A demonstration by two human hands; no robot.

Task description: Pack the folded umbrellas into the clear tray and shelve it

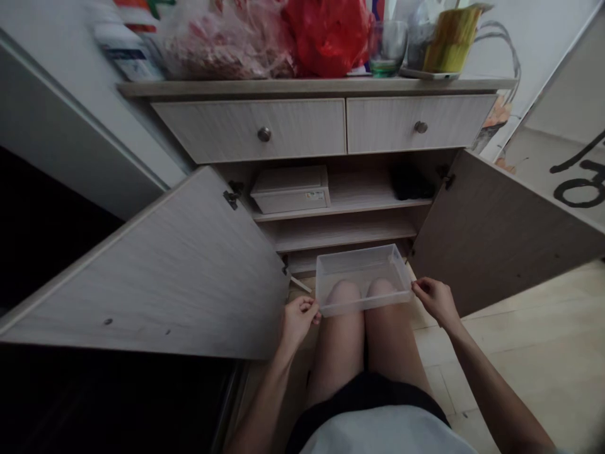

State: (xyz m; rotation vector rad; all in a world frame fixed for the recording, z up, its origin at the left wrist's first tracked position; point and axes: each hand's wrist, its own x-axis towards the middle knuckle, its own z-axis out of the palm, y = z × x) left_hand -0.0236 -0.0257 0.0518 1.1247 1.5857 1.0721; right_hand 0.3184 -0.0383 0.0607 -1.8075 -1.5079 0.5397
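Note:
I hold an empty clear plastic box [362, 260] level above my knees, in front of an open low cabinet. My left hand [297, 318] pinches its near left corner, fingers closed on the rim. My right hand [435, 299] grips the near right corner the same way. The box sits just outside the cabinet's lowest shelf [340, 236].
Both cabinet doors stand open: the left door [155, 271] swings wide toward me, the right door [491, 233] angles out. A white lidded box [290, 189] and a dark object [411, 181] rest on the upper shelf. Two drawers [265, 129] are above, with bags and a glass [387, 47] on top.

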